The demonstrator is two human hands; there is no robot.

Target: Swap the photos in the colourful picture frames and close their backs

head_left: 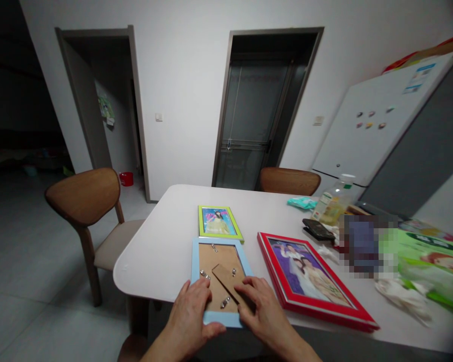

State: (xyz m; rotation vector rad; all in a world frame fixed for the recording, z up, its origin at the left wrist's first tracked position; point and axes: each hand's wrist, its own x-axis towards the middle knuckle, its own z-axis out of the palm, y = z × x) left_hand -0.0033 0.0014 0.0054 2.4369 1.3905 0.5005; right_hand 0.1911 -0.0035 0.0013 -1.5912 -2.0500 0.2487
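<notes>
A light-blue picture frame (222, 318) lies face down at the table's near edge. Its brown backing board (207, 256) carries several small metal clips (225, 302) and a fold-out stand (226, 276). My left hand (191, 309) is closed on the frame's lower left side, fingertips on the backing and thumb at the bottom edge. On the lower right side my right hand (262, 309) grips with bent fingers, close to the stand; its fingertips partly hide the board. Just beyond lies a lime-green picture frame (233, 221), picture up. Right of my hands are stacked red picture frames (305, 309).
The white table (162, 241) has a rounded left corner. On its right are a black wallet-like item (319, 230), a clear bottle (335, 201), a teal packet (302, 202), crumpled tissues (403, 299) and a green package (434, 251). Wooden chairs (85, 196) stand around it.
</notes>
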